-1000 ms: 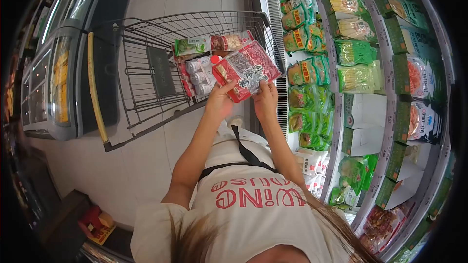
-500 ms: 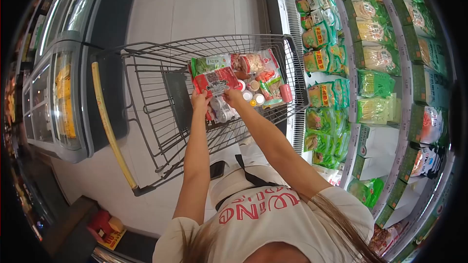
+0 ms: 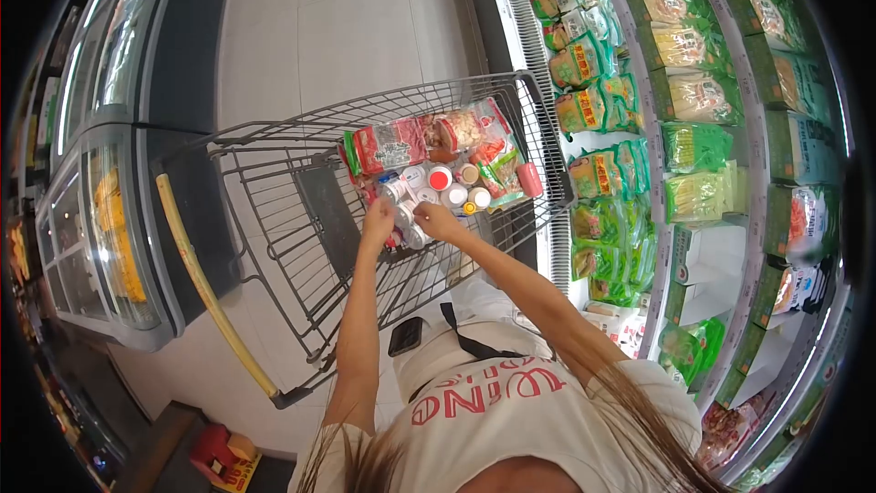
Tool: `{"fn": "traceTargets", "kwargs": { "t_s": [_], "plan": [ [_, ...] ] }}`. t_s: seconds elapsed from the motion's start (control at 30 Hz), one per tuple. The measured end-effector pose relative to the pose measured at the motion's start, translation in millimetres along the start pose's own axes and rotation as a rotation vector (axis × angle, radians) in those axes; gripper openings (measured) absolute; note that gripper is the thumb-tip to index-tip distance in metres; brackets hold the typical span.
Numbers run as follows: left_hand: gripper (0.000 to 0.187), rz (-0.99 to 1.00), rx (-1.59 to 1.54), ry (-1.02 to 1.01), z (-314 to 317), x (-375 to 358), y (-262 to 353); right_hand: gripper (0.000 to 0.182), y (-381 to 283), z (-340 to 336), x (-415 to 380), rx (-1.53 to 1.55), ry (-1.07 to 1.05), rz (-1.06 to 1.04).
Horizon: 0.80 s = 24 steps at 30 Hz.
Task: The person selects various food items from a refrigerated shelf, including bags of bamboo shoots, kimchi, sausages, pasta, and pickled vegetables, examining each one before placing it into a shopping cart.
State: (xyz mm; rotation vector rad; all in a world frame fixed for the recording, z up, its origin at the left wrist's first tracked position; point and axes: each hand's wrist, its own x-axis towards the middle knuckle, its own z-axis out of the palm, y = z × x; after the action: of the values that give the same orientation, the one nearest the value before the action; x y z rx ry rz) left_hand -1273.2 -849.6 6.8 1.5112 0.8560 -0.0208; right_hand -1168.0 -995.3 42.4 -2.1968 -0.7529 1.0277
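Both my hands are inside the shopping cart (image 3: 301, 125), over its near side. My left hand (image 3: 380, 222) is closed at the left edge of a clear, shiny plastic package (image 3: 404, 212). At the package's other side, my right hand (image 3: 438, 222) has its fingers pinched on it; the contents are hard to make out. Just beyond lie several bottles and jars, among them a red-capped one (image 3: 440, 178) and a yellow-capped one (image 3: 469, 208). A red food packet (image 3: 387, 147) lies flat on the far left of the goods. To its right is a bag of pale pieces (image 3: 461, 131).
Refrigerated shelves with green packets (image 3: 598, 178) run along the right, close to the cart's front. Glass-doored freezers (image 3: 114, 228) stand on the left. The cart's yellow handle (image 3: 208, 278) is at left. A phone (image 3: 406, 336) rests at my waist.
The red packet has left my hands and now lies on the goods at the far left. My hands have moved nearer to me, onto the clear plastic package.
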Motion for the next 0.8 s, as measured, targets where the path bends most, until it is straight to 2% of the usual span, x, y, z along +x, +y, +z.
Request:
{"fn": "traceTargets", "kwargs": {
  "t_s": [0.03, 0.07, 0.1, 0.13, 0.17, 0.23, 0.33, 0.37, 0.43, 0.53, 0.8],
  "plan": [
    [0.036, -0.081, 0.056, -0.162, 2.3, -36.6, 43.7, 0.019, -10.2, -10.7, -28.4, 0.007, 0.055, -0.013],
    [0.039, -0.059, 0.129, -0.318, 9.5, -60.5, 48.1, 0.018, -19.2, -22.5, -56.3, -0.053, 0.111, -0.056],
    [0.048, -0.122, 0.236, -0.536, 11.9, -84.1, 71.3, 0.019, -24.7, -33.3, -79.6, -0.117, 0.166, -0.106],
    [0.061, -0.046, 0.368, -0.603, 16.8, -106.3, 84.7, 0.02, -28.3, -41.5, -100.5, -0.211, 0.165, -0.115],
    [0.064, 0.299, 0.572, -0.603, 31.1, -122.3, 56.3, 0.022, -28.2, -45.8, -121.4, -0.304, 0.163, -0.118],
    [0.06, 0.206, 0.724, -0.627, 33.0, -142.4, 70.7, 0.031, -19.6, -50.1, -152.9, -0.401, 0.162, -0.194],
    [0.05, 0.236, 0.867, -0.565, 31.6, -152.0, 80.1, 0.03, -23.2, -70.4, -162.2, -0.483, 0.115, -0.514],
    [0.049, 0.236, 0.764, -0.632, 33.0, -151.6, 74.3, 0.029, -19.8, -72.6, -162.4, -0.474, 0.094, -0.535],
    [0.049, 0.245, 0.554, -0.775, 37.8, -141.4, 62.4, 0.028, -10.6, -73.1, -159.8, -0.462, 0.06, -0.561],
    [0.047, 0.206, 0.549, -0.782, 38.4, -142.2, 72.9, 0.028, -3.8, -67.6, -163.6, -0.407, 0.059, -0.492],
    [0.043, 0.359, 0.487, -0.664, 53.5, -120.1, 57.1, 0.031, 4.9, -73.1, -150.9, -0.49, 0.091, -0.479]
  ]
}}
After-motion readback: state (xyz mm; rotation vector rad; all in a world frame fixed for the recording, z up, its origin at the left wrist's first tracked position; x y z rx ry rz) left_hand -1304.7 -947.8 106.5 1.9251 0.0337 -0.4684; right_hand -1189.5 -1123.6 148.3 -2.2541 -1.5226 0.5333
